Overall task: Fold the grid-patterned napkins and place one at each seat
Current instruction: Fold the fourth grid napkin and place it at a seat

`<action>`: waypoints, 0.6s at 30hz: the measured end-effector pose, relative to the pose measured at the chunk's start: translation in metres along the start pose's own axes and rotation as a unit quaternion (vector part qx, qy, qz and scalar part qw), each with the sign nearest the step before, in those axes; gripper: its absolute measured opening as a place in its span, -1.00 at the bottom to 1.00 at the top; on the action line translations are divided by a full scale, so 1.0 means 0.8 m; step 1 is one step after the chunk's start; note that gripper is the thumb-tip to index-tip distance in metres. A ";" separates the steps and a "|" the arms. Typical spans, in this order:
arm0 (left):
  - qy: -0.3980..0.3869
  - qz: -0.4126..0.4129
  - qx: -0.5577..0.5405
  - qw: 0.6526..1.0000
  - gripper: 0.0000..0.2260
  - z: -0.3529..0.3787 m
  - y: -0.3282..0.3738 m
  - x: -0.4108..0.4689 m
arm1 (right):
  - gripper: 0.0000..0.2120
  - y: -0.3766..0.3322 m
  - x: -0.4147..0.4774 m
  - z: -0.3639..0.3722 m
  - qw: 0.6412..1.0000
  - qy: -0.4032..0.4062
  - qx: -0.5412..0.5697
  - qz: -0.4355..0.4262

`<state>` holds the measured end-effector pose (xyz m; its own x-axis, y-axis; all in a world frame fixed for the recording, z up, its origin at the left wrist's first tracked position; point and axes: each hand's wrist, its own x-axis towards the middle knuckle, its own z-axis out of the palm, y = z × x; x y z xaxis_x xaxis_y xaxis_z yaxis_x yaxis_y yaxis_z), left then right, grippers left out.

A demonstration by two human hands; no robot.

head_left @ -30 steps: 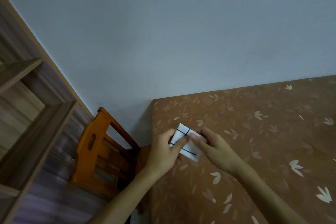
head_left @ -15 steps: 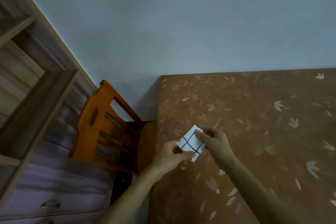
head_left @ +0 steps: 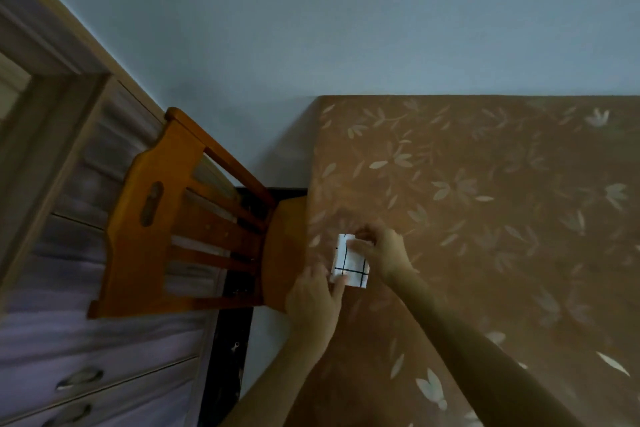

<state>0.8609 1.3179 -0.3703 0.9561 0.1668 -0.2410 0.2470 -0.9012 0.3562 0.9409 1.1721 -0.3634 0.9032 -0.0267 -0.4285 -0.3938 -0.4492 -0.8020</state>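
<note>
Folded grid napkin (head_left: 351,265) lies flat on the table (head_left: 485,253), near its left edge, just by the wooden chair (head_left: 138,218). R hand (head_left: 384,251) pinches napkin's top-right edge w/ curled fingers. L hand (head_left: 313,300) presses straight fingertips on bottom-left corner. Drawers (head_left: 86,374) sit beyond chair.

We had loads of bare table (head_left: 485,253) to the right of our right hand (head_left: 384,253) and beyond it, so that side was wide open all the way to the wall (head_left: 346,28), which closed off the far edge. Left was the tight bit: the chair (head_left: 138,236) sat pushed in, seat right up against the table edge, just beside the napkin (head_left: 349,263) and our left hand (head_left: 315,305). Drawers (head_left: 86,357) stood close behind the chair, leaving only a narrow dark gap between them and the table's side.
</note>
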 end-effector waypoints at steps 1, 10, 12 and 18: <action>0.030 0.023 0.026 0.999 -0.64 0.012 -0.003 0.006 | -0.81 0.008 0.009 0.007 1.000 -0.007 -0.029 -0.004; 0.102 0.344 0.088 0.929 -0.65 0.074 -0.044 0.028 | -0.55 0.071 -0.009 0.050 0.893 0.091 -0.320 -0.302; 0.065 0.335 0.101 0.935 -0.60 0.073 -0.050 0.024 | -0.49 0.091 -0.019 0.047 0.884 0.045 -0.370 -0.284; -0.017 0.278 0.173 0.945 -0.45 0.044 -0.069 0.019 | -0.46 0.101 0.004 0.010 0.858 0.026 -0.464 -0.218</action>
<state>0.8562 1.3559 -0.4256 0.9154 -0.3793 -0.1349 -0.3646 -0.9232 0.1217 0.9105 1.1428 -0.4326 0.9463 0.2946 -0.1332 0.2665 -0.9440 -0.1946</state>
